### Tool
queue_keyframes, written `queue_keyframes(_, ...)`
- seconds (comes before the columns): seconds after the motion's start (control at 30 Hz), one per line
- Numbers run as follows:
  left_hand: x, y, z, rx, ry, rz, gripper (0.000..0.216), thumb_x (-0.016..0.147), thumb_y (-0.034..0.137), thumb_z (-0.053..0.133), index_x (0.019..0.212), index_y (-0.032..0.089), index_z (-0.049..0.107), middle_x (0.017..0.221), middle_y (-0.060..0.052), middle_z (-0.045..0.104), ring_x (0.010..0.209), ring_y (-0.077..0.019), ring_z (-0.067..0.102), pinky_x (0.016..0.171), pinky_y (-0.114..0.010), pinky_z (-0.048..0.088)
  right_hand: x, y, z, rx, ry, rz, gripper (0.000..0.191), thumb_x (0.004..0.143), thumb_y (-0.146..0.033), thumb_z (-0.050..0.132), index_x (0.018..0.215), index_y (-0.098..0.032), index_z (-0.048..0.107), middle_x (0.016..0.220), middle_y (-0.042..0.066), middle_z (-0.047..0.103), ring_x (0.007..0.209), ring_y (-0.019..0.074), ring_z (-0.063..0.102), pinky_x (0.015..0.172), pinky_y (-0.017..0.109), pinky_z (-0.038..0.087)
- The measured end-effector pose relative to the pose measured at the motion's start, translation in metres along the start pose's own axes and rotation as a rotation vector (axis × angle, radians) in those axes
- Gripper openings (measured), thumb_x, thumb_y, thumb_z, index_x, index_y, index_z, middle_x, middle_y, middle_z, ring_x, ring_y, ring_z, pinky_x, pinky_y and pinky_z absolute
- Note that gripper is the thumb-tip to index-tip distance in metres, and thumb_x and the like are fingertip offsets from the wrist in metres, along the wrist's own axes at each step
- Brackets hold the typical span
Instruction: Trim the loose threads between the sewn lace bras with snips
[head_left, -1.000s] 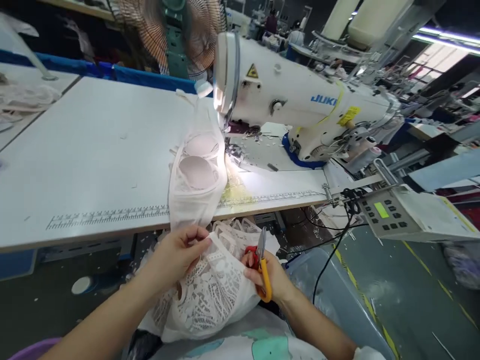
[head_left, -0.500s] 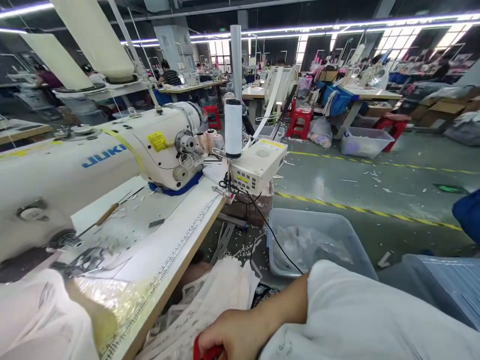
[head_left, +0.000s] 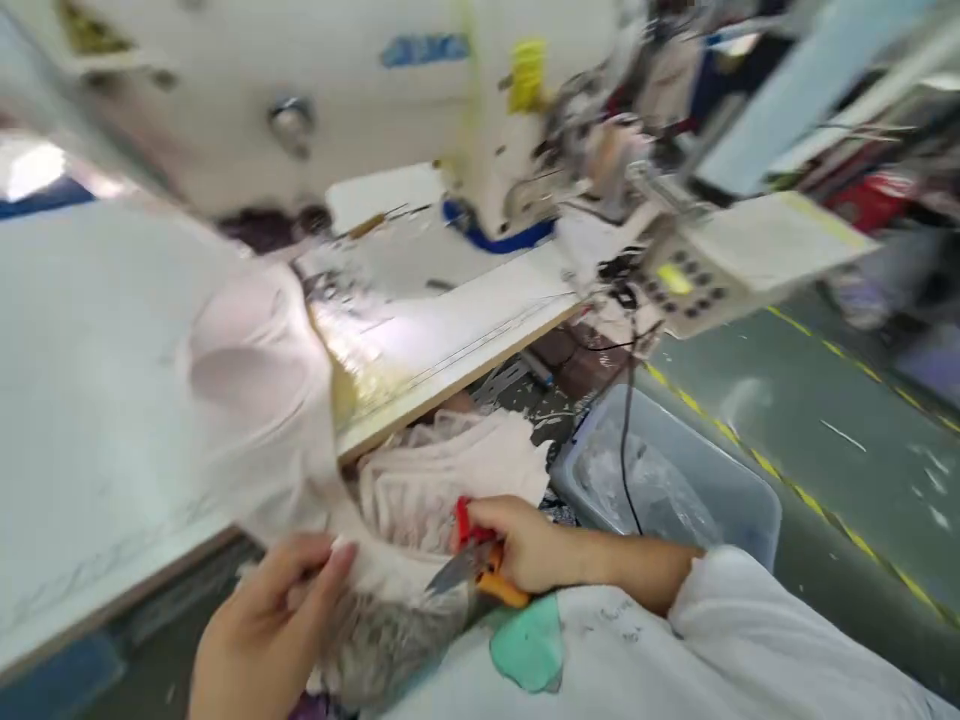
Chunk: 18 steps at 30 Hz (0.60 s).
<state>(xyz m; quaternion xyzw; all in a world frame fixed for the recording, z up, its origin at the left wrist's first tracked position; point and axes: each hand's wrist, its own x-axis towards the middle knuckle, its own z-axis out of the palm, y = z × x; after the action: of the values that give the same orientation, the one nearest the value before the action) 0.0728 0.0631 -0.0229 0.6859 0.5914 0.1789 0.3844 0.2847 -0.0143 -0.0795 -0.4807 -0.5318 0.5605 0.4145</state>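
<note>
My right hand (head_left: 531, 545) is closed around scissors (head_left: 452, 570) with red and orange handles; their blades point left over my lap. My left hand (head_left: 266, 625) pinches the edge of a pale pink bra (head_left: 259, 380) between thumb and fingertips. The bra's moulded cups rest on the white sewing table (head_left: 82, 400), and its lower part hangs over the front edge. Between the hands, the pale band stretches towards the scissors; I cannot tell whether the blades touch it. Light lace-like fabric pieces (head_left: 450, 470) lie bunched below the table edge.
A white sewing machine (head_left: 360, 130) stands across the tabletop. At its right is a control box (head_left: 765, 255) with a dangling cable (head_left: 627, 440). A clear plastic bin (head_left: 742, 500) holding plastic bags stands on the floor. A green patch (head_left: 529, 645) lies on my white clothing.
The view has swung down and left, with blur. My left hand has come into view, pinching the bra. The scissors' blades now show in my right hand, where only a red handle showed before.
</note>
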Motion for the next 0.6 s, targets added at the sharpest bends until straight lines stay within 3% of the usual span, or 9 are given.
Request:
queue_keyframes(0.1,-0.011,0.004,0.005,-0.109,-0.027,-0.031,0.019,0.076,0.036,0.057,0.062,0.023,0.058,0.065,0.001,0.057,0.064,-0.0173,0.052,0.062,-0.027,0.042,-0.005,0.003,0.000,0.011,0.007,0.031,0.013,0.062,-0.014,0.059,0.072,-0.017,0.053,0.068,-0.002,0.053,0.059,0.0090,0.045,0.051,0.018,0.036)
queue_keyframes(0.3,-0.005,0.002,0.008,-0.386,-0.119,-0.131,0.020,0.069,0.038,0.063,0.063,0.020,0.060,0.061,0.001,0.056,0.057,-0.0143,0.048,0.052,-0.023,0.039,-0.007,0.001,0.003,-0.003,-0.012,0.031,0.012,0.068,-0.018,0.059,0.068,-0.018,0.047,0.071,0.001,0.056,0.062,0.0112,0.048,0.052,0.020,0.038)
queue_keyframes(0.47,-0.006,0.000,0.015,-0.520,-0.042,-0.179,0.019,0.064,0.036,0.065,0.063,0.020,0.054,0.057,0.004,0.049,0.052,-0.0109,0.043,0.046,-0.021,0.035,-0.003,0.002,0.006,0.033,-0.011,0.094,0.016,0.068,-0.022,0.060,0.068,-0.019,0.045,0.066,0.000,0.052,0.057,0.0106,0.043,0.047,0.020,0.034)
queue_keyframes(0.6,-0.004,0.010,0.016,-0.480,0.033,-0.148,0.016,0.067,0.032,0.059,0.061,0.022,0.049,0.057,0.004,0.045,0.052,-0.0119,0.041,0.046,-0.022,0.034,-0.001,0.007,0.008,0.039,0.007,0.116,0.020,0.069,-0.027,0.062,0.070,-0.019,0.044,0.068,0.000,0.051,0.058,0.0100,0.042,0.049,0.021,0.035)
